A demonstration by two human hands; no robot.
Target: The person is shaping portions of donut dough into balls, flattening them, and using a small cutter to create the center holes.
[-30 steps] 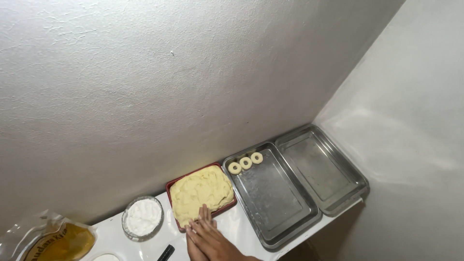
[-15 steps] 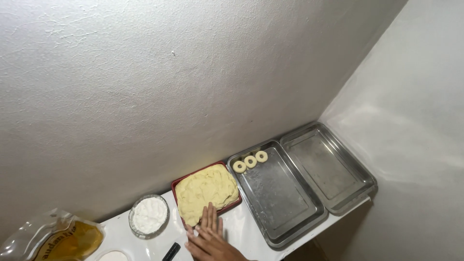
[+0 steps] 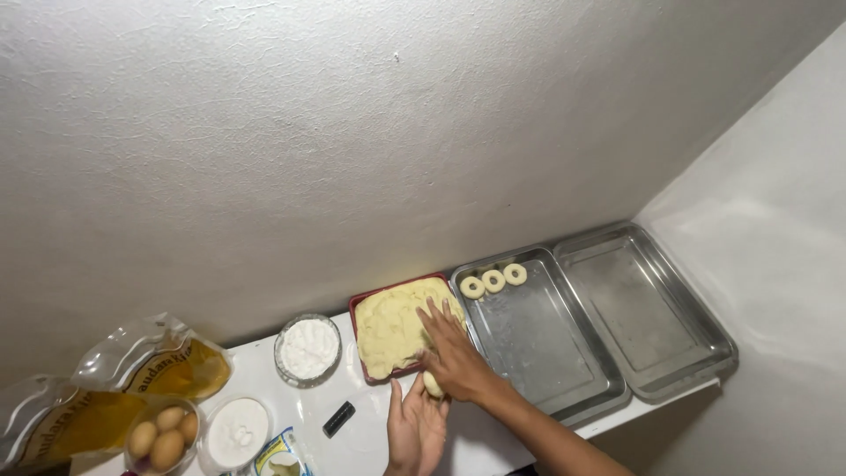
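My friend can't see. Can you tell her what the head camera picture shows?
Two bare hands, left hand and right hand, roll a small pale dough ball beside a red rectangular tray of yellow dough; three dough rings lie in a steel tray.
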